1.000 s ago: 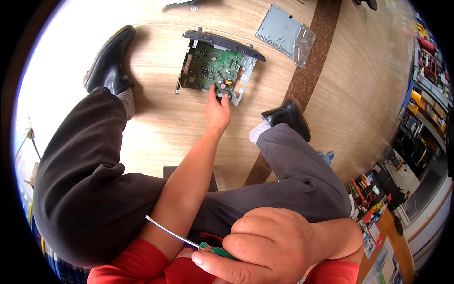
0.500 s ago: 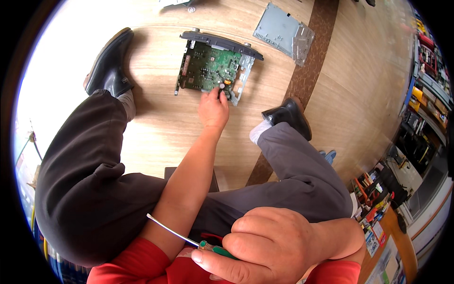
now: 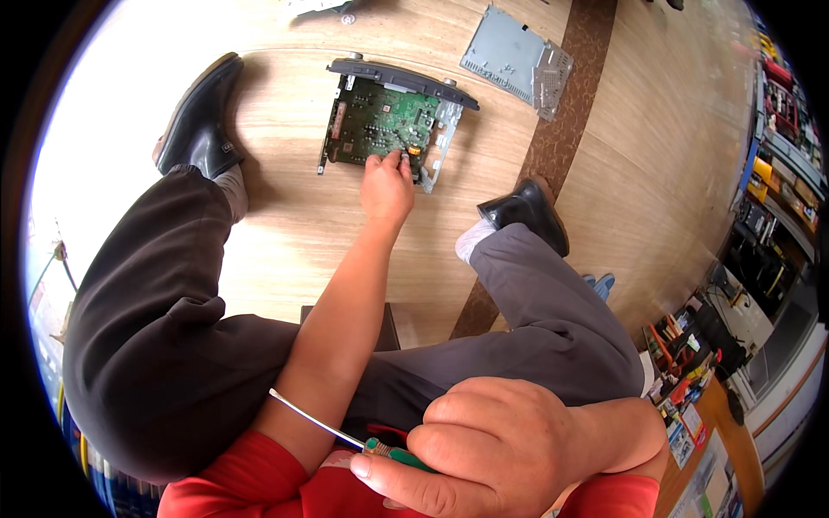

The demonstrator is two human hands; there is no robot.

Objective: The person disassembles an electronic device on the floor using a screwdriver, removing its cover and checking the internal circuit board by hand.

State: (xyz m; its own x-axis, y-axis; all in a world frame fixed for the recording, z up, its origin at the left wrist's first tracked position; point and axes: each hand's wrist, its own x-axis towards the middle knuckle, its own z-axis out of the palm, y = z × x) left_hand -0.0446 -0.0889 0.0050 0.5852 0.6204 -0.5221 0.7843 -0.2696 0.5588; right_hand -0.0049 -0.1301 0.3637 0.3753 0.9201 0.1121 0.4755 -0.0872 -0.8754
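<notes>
"Circuit unit [image 3: 390, 121]: where is it against the left grip [image 3: 388, 186]?"

"On the pale floor [image 3: 285, 259], just beyond it. The fingertips [image 3: 393, 159] reach over the board's near edge, beside a small orange part [image 3: 414, 150]."

"Has that grip got anything?"

"Its fingers are drawn together, with little gap, but I can't tell whether they pinch a component or only touch the board. The right grip [image 3: 492, 436] is wrapped round a green-handled screwdriver [image 3: 399, 456], well apart from the unit."

"How does the unit look?"

"Flat and uncovered: green board [image 3: 376, 108] dotted with small parts, silvery metal frame [image 3: 448, 112] on the right, long dark front panel [image 3: 401, 80] with knobs along the far edge. A grey metal plate [image 3: 505, 53] lies apart to its right."

"And compared with a second ago?"

"Then, thumb and finger were spread at the near edge; now they're gathered and farther over the board. The screwdriver hasn't shifted."
</notes>
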